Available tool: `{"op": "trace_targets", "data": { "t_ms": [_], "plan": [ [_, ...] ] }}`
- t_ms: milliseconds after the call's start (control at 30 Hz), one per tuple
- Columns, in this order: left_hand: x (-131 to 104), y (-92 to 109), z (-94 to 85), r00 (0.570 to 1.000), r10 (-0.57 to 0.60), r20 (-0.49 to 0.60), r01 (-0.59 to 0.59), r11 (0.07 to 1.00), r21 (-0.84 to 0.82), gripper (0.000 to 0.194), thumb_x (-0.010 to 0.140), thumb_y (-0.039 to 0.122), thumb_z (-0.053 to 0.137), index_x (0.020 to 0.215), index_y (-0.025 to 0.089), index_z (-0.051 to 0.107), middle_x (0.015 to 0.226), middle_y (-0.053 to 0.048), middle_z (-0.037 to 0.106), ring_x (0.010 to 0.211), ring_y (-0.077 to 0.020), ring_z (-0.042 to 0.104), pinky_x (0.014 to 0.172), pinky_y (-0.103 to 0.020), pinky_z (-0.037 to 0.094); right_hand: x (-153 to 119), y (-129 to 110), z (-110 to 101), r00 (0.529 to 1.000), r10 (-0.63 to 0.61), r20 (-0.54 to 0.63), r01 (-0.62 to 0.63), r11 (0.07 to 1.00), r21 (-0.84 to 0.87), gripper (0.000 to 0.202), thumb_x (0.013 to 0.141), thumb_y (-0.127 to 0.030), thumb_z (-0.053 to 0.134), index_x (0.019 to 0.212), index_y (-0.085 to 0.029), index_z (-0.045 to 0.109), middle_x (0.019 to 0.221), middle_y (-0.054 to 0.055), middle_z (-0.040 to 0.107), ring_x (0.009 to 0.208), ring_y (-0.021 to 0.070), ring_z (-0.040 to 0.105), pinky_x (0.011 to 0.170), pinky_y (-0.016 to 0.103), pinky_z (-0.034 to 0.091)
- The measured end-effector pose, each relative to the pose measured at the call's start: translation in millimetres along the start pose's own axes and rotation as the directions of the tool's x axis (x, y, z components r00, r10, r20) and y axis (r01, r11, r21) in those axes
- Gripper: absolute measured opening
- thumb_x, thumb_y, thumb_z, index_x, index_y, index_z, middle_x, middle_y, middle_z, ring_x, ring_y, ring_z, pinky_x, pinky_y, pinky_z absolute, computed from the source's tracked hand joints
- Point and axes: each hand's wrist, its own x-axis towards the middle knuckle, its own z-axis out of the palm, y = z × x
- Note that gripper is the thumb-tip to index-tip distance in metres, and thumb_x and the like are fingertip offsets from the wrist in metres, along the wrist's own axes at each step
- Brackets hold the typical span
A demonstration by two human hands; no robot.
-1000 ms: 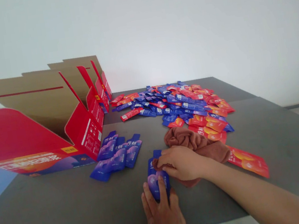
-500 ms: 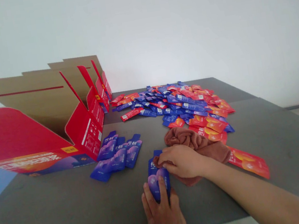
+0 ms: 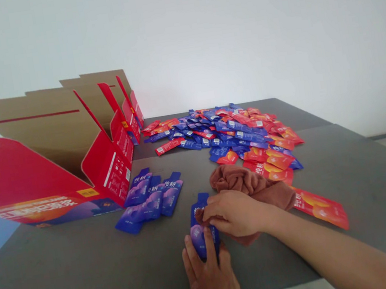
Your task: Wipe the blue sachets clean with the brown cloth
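A blue pouch with purple fruit (image 3: 197,237) lies flat on the grey table, its narrow spout end pointing away from me. The fingers of my left hand (image 3: 211,276) are spread over its lower end and press it down. My right hand (image 3: 235,212) pinches a corner of a brown cloth (image 3: 236,176) against the upper part of the same pouch. The rest of the cloth lies bunched behind and to the right of that hand. Beside the cloth, a red pouch (image 3: 321,208) rests on the table, partly covered by it.
Several blue pouches (image 3: 154,200) overlap left of centre. Open red cartons (image 3: 109,170) stand in a row along the left of the table (image 3: 376,193). A large heap of blue and red pouches (image 3: 227,131) spreads across the back, reaching the cloth.
My right hand has shifted slightly left on the pouch with the cloth corner. My left hand has stayed nearly in place.
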Motion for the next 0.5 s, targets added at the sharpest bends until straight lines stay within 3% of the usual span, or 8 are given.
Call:
{"op": "trace_targets", "data": {
  "t_ms": [300, 500],
  "plan": [
    [-1.1, 0.8, 0.9, 1.0, -0.002, -0.005, 0.002, 1.0, 0.01, 0.029, 0.067, 0.031, 0.068, 0.095, 0.026, 0.067, 0.13, -0.004, 0.052, 0.124, -0.0413, 0.035, 0.099, -0.056, 0.036, 1.6, 10.8, 5.4, 0.991, 0.109, -0.077, -0.111, 0.993, -0.033, 0.024, 0.087, -0.022, 0.044, 0.101, -0.022, 0.064, 0.093, 0.004, 0.064, 0.088, 0.017, 0.057, 0.077, 0.028, 0.037],
    [-1.6, 0.8, 2.5, 1.0, 0.003, -0.017, -0.003, 1.0, -0.003, 0.027, 0.069, 0.03, 0.065, 0.096, 0.027, 0.066, 0.13, -0.004, 0.051, 0.125, -0.0417, 0.033, 0.098, -0.058, 0.037, 1.2, 9.4, 3.5, 0.994, 0.09, -0.055, -0.093, 0.994, -0.052, 0.023, 0.087, -0.022, 0.045, 0.101, -0.022, 0.063, 0.093, 0.004, 0.064, 0.088, 0.0169, 0.057, 0.075, 0.027, 0.037]
  ]
}}
